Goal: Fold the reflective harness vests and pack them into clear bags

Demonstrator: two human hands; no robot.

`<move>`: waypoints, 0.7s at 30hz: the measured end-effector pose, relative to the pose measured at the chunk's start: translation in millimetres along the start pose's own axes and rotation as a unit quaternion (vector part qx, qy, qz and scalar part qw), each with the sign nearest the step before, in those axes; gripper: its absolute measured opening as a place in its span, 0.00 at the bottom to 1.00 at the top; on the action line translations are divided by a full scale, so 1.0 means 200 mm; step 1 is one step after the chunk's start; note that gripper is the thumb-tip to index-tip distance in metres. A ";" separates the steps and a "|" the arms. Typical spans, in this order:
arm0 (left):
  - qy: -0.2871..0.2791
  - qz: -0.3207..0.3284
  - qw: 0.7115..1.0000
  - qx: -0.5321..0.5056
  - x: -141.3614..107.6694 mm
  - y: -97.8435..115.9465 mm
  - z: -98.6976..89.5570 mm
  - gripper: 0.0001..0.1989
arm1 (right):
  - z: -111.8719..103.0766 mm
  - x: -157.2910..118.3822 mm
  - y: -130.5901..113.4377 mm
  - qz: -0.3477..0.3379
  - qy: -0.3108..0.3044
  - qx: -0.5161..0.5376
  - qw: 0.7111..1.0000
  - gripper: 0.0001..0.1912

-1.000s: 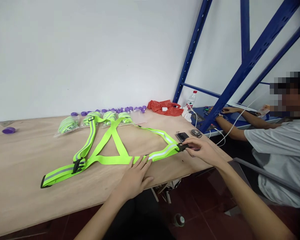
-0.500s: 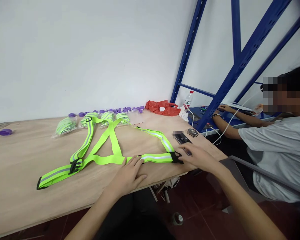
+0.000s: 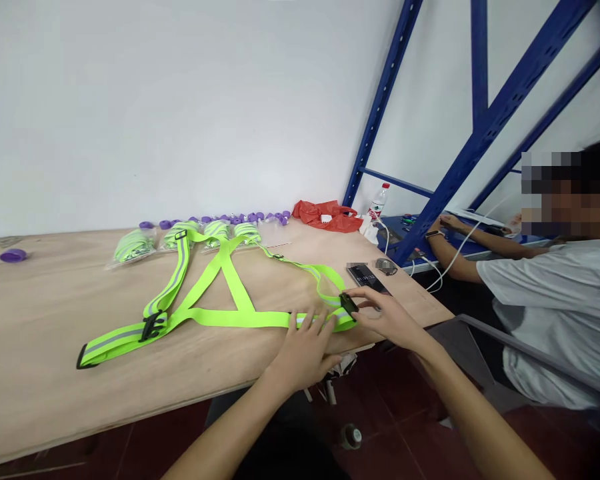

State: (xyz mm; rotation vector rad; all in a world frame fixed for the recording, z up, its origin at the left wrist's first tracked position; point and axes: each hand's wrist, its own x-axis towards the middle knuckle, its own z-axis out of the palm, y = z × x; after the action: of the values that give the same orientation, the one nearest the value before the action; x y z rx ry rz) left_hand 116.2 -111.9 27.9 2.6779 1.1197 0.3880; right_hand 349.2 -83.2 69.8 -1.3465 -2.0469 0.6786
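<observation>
A neon-green reflective harness (image 3: 240,293) with grey stripes lies spread over the wooden table. My left hand (image 3: 304,355) rests on its lower strap near the right end, fingers stretched out and apart. Between the thumb and fingers of my right hand (image 3: 387,320) is a black plastic buckle (image 3: 349,305) at the harness's right corner, tilted up a little. Another black buckle (image 3: 153,327) joins the straps on the left side. A black slider (image 3: 83,358) sits at the far left strap end.
Several bagged green harnesses (image 3: 134,245) and purple objects (image 3: 235,219) line the back. A red plastic bag (image 3: 325,215), a phone (image 3: 365,277) and a watch-like item (image 3: 386,267) lie at right. Beyond the blue rack post (image 3: 440,180) sits a person in a white shirt (image 3: 545,307).
My left hand has slid right along the lower strap. My right hand has taken hold of the right buckle and tipped it up; the right-hand straps have shifted.
</observation>
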 end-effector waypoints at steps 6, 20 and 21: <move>-0.040 0.001 0.999 -0.016 0.02 0.05 -0.02 0.27 | 0.25 0.10 -0.04 -0.110 -0.020 -0.064 0.992 0.08; 0.221 -0.309 0.925 0.028 -0.83 -0.65 -0.58 0.20 | 0.32 0.01 0.10 -0.027 0.080 -0.096 0.992 0.27; 0.195 -0.338 0.920 0.031 -0.87 -0.71 -0.60 0.23 | 0.31 0.01 0.10 -0.003 0.070 -0.087 0.994 0.30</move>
State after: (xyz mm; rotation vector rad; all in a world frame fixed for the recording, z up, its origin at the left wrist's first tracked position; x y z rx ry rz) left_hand -134.3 -128.9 71.5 2.1025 2.0895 0.7687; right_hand 317.3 -79.3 13.7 -1.4412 -2.0341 0.3976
